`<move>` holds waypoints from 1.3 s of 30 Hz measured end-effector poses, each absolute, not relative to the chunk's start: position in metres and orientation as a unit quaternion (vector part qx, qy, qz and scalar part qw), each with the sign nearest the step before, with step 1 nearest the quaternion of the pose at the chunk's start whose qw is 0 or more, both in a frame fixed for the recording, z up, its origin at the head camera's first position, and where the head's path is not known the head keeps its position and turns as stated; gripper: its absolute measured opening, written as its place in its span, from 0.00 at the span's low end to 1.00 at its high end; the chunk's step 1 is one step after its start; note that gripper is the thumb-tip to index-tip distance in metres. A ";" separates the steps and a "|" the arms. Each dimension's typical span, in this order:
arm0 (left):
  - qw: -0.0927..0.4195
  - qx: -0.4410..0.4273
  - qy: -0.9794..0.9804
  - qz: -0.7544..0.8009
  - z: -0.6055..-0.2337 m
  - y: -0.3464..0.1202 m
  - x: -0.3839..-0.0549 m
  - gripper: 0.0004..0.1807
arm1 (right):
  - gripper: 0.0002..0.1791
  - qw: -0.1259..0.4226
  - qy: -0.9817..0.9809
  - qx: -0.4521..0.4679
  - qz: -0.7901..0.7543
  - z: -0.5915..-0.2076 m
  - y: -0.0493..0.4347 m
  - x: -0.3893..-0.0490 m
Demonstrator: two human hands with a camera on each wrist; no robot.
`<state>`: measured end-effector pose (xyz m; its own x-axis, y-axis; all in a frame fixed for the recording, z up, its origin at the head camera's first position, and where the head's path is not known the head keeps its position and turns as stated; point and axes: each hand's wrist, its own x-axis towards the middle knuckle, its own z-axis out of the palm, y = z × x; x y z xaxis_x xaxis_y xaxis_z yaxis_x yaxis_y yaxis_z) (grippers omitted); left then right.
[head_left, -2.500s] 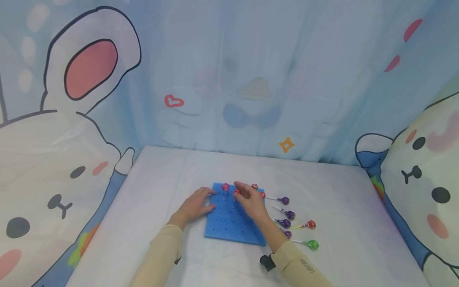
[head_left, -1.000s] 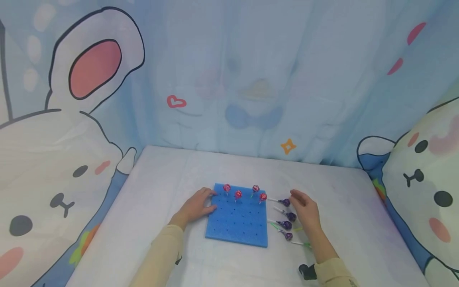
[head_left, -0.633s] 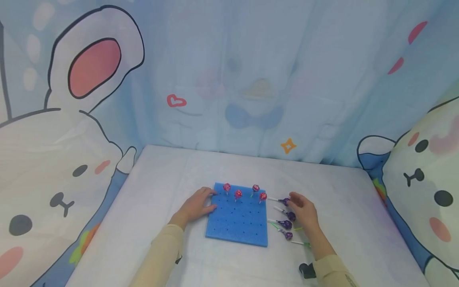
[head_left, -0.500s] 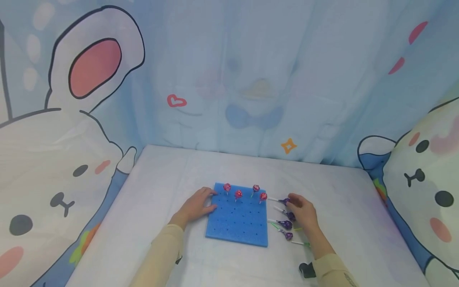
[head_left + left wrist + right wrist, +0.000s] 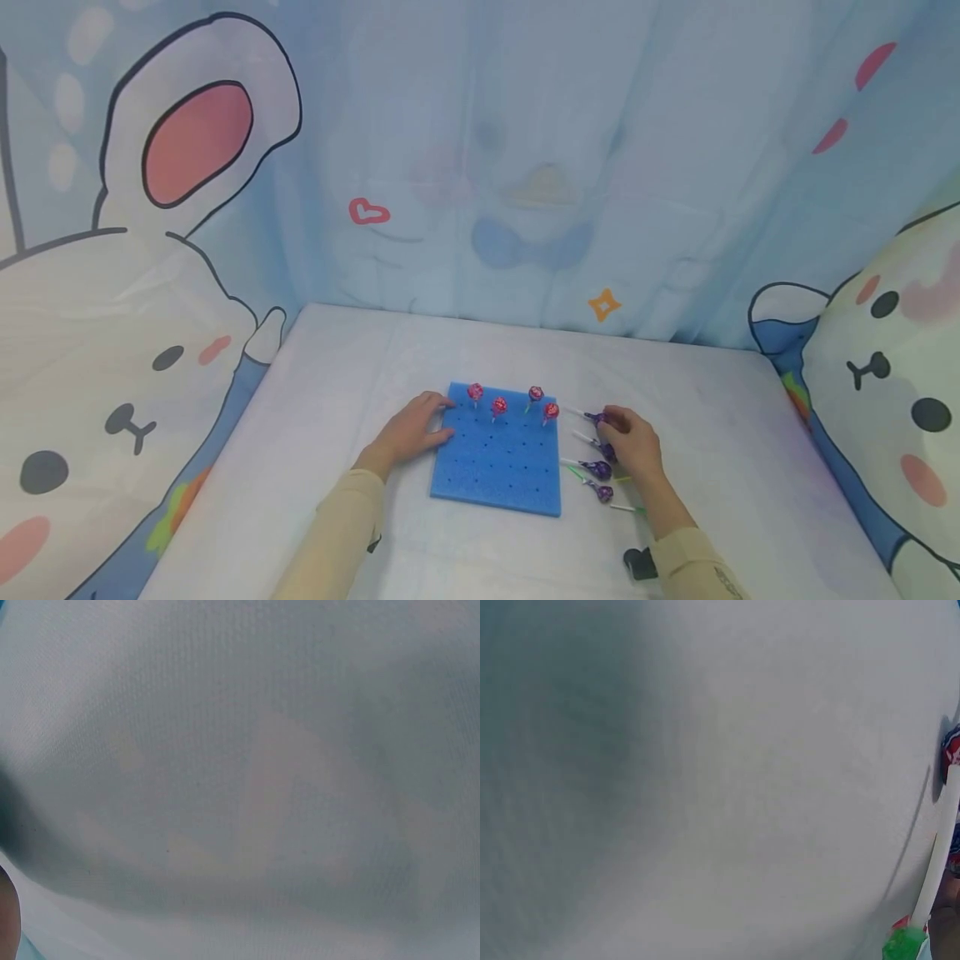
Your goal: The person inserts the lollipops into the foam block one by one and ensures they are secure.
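A blue foam board [image 5: 495, 467] with rows of small holes lies on the white table. Four-side-left, my left hand [image 5: 405, 429] rests at its left edge, thumb and fingers spread apart and touching the board. Right of the board, my right hand [image 5: 636, 442] pinches the wrapped head of the farthest purple lollipop [image 5: 592, 416], whose white stick points left. Another purple lollipop [image 5: 603, 451] lies just below those fingers, partly covered. Several red lollipops [image 5: 499, 406] stand upright in the board's far holes.
More purple lollipops [image 5: 597, 470] lie along the board's right side. A green lollipop [image 5: 905, 943] with a white stick shows in the right wrist view; the hand hides its head in the head view. A patterned curtain [image 5: 525, 167] hangs behind the table.
My right hand has left the red lollipop in the board, moved right and taken hold of the farthest purple lollipop, whose stick has shifted slightly. My left hand has stayed at the board's edge.
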<state>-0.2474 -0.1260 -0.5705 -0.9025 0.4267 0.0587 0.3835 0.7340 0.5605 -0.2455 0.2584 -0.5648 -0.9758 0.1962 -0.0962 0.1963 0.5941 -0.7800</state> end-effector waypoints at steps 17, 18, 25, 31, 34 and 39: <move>0.035 0.215 0.930 0.295 -0.569 -0.125 -0.246 0.25 | 0.24 -0.061 0.841 0.120 -0.524 -0.534 0.248 -0.231; 0.036 0.214 0.930 0.296 -0.569 -0.125 -0.246 0.25 | 0.25 -0.065 0.837 0.118 -0.531 -0.531 0.247 -0.230; 0.037 0.216 0.930 0.294 -0.565 -0.126 -0.245 0.25 | 0.28 -0.093 0.817 0.090 -0.562 -0.512 0.238 -0.224; 0.037 0.220 0.929 0.295 -0.566 -0.126 -0.245 0.25 | 0.26 -0.112 0.791 0.063 -0.598 -0.496 0.225 -0.219; 0.037 0.220 0.929 0.296 -0.566 -0.126 -0.245 0.25 | 0.25 -0.103 0.780 0.023 -0.617 -0.491 0.215 -0.215; 0.039 0.217 0.929 0.298 -0.567 -0.126 -0.246 0.25 | 0.22 -0.064 0.765 -0.059 -0.638 -0.492 0.194 -0.207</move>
